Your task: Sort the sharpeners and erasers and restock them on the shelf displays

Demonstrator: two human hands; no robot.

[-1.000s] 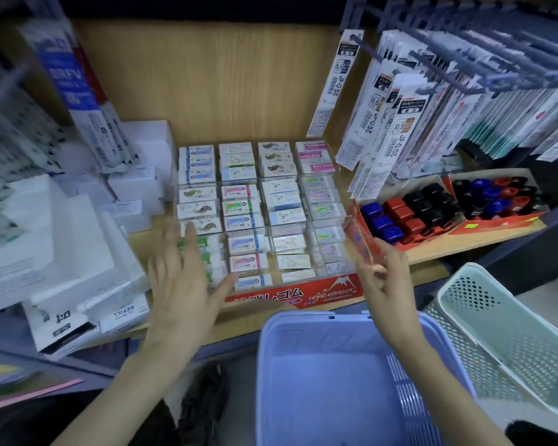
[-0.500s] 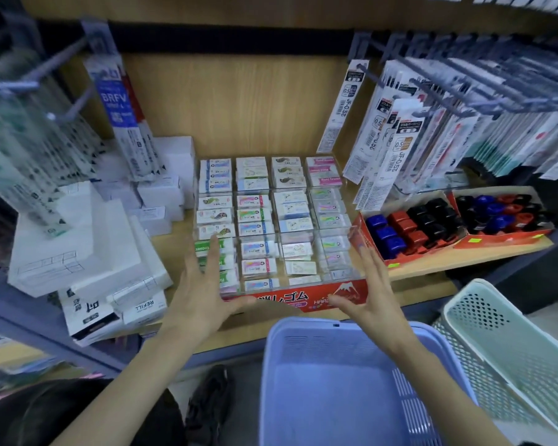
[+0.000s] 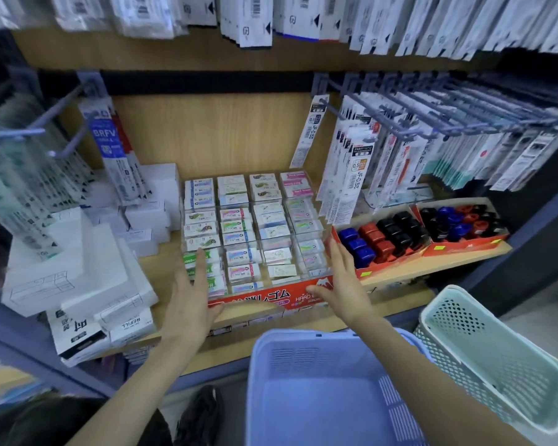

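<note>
A clear eraser display tray (image 3: 264, 299) with a red front panel stands on the wooden shelf (image 3: 303, 320), filled with rows of small wrapped erasers (image 3: 239, 239). My left hand (image 3: 190, 294) lies flat against the tray's left front corner, fingers straight. My right hand (image 3: 339, 284) lies with straight fingers against the tray's right front corner. To the right, two red cardboard boxes (image 3: 393, 262) hold blue, red and black sharpeners (image 3: 387, 236). Neither hand holds anything.
An empty blue basket (image 3: 322, 391) sits below the shelf in front of me, a pale green basket (image 3: 490, 358) to its right. White refill boxes (image 3: 78, 278) are stacked at the left. Packaged pen refills (image 3: 351, 175) hang on hooks above right.
Both hands have come in from either side to the tray's front corners. The view has tilted upward, showing more of the hanging packs above.
</note>
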